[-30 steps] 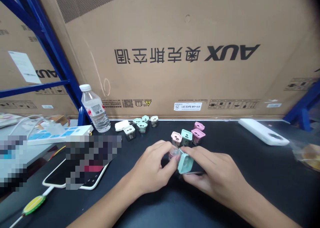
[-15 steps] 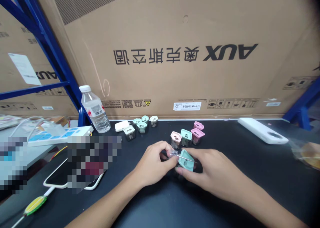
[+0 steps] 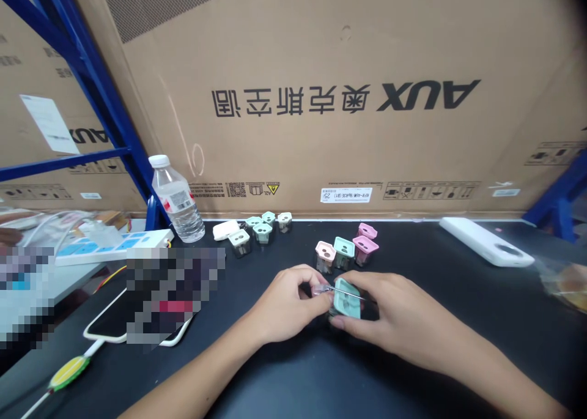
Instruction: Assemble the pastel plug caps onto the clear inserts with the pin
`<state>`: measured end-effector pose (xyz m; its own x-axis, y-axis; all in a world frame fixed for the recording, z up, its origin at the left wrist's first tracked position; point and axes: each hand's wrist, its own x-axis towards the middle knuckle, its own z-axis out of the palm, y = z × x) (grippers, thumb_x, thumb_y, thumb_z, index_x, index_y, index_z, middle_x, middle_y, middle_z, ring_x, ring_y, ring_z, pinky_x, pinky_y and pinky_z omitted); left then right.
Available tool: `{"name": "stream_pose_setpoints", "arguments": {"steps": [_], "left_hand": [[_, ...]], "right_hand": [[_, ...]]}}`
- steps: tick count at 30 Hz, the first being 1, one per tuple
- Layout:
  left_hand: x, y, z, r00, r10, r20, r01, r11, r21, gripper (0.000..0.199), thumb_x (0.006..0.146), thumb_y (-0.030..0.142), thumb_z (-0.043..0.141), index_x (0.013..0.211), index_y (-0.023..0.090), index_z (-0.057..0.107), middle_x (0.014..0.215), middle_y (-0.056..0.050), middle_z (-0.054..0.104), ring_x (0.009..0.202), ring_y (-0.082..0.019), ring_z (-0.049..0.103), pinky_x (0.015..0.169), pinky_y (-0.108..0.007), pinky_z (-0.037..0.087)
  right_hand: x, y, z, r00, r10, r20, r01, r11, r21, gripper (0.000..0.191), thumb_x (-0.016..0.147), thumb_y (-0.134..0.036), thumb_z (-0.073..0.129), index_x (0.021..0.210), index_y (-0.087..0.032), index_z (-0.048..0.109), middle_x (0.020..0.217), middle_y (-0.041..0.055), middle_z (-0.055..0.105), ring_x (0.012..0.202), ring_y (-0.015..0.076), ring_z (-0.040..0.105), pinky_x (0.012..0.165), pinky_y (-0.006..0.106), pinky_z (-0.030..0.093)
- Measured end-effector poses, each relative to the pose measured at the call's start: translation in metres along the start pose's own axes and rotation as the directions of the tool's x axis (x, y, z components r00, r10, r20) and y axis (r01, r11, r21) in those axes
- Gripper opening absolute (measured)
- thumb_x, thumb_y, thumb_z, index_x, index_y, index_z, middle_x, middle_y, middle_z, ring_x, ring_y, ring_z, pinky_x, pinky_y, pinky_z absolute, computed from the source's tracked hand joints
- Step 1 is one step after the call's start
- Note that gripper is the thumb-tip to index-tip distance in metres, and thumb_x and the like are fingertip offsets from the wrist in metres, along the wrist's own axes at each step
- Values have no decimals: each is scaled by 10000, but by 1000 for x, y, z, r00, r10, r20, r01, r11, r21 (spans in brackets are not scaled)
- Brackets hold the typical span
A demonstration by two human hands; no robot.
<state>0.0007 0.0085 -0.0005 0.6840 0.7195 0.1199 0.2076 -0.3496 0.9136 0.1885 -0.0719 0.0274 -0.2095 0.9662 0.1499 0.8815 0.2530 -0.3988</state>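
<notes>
Low at the middle of the table, my right hand grips a mint-green two-hole pencil sharpener between thumb and fingers. My left hand pinches the clear handle of a small screwdriver; its thin metal shaft lies across the sharpener's top face. Whether the tip touches a screw cannot be made out. Just beyond my hands stand a peach sharpener, another mint sharpener and two pink sharpeners. The undersides of the held sharpener are partly hidden by my fingers.
Farther left, several white and mint sharpeners sit near a water bottle. A power strip and phone lie at left, a white device at right. A large cardboard box closes off the back.
The held sharpener has tilted a little, and both hands have shifted slightly right in view with the screwdriver still across it. The whole scene has shifted slightly as well.
</notes>
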Motion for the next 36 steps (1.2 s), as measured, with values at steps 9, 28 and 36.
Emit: {"name": "stream_pose_setpoints", "arguments": {"steps": [9,28,36], "left_hand": [[-1,-5,2,999,-45,27,46,999,-17,248,824,357,626,697,164,534,985,-54,671,893,-188,626,800,-286,472],[4,-10,-2,987,-148,55,156,969,-189,147,854,211,521,997,180,528,979,-46,638,814,-151,625,712,-276,474],[10,-20,-29,961,4,-275,120,894,432,187,900,342,498,1005,212,581,966,-29,670,650,-139,576,680,-308,471]], "right_hand": [[-1,1,-1,1000,-20,11,20,1000,-5,182,815,-360,683,969,-280,629,866,-24,686,730,189,626,628,278,439],[1,0,10,997,51,65,-45,995,-84,254,847,-523,611,927,-282,624,864,-14,697,743,216,640,621,296,401],[10,11,11,980,185,-70,-197,933,-302,318,888,-491,573,1111,-286,476,784,-13,659,627,218,628,501,271,350]]}}
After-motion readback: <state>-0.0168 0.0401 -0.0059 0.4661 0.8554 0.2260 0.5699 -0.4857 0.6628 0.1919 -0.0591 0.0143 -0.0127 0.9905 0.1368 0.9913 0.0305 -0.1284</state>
